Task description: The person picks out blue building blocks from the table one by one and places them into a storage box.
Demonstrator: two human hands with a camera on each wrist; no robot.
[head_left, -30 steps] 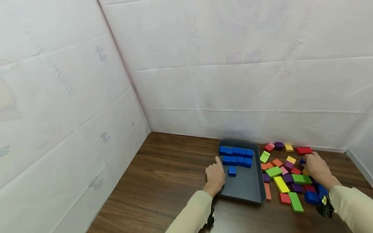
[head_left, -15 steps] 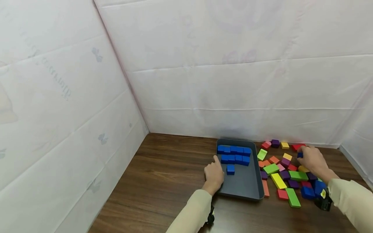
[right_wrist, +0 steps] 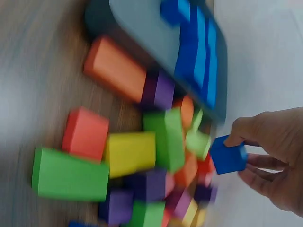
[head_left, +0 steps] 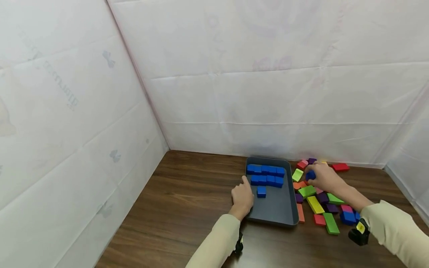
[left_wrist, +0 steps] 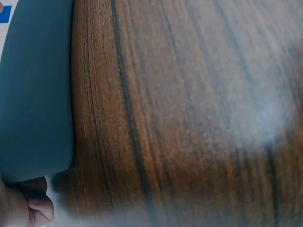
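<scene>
A grey tray (head_left: 285, 212) lies on the wooden table, with two rows of blue blocks (head_left: 266, 175) at its far end and one single blue block (head_left: 261, 191) nearer me. My left hand (head_left: 242, 197) grips the tray's left rim; the grey tray (left_wrist: 33, 94) fills the left of the left wrist view. My right hand (head_left: 323, 178) pinches a small blue block (head_left: 310, 175) above the pile of coloured blocks, just right of the tray. The right wrist view shows that blue block (right_wrist: 228, 154) held between thumb and fingers (right_wrist: 246, 132).
Loose blocks lie right of the tray: green (head_left: 307, 191), yellow (head_left: 315, 204), orange (head_left: 300, 213), purple (head_left: 323, 197), red (head_left: 340, 167) and blue (head_left: 348, 217). White sheeted walls close in behind and at the left. Bare wood (head_left: 187, 193) stretches left of the tray.
My right hand has lifted a small blue block from the far right of the pile and carried it left toward the tray. The left hand stays on the tray's rim.
</scene>
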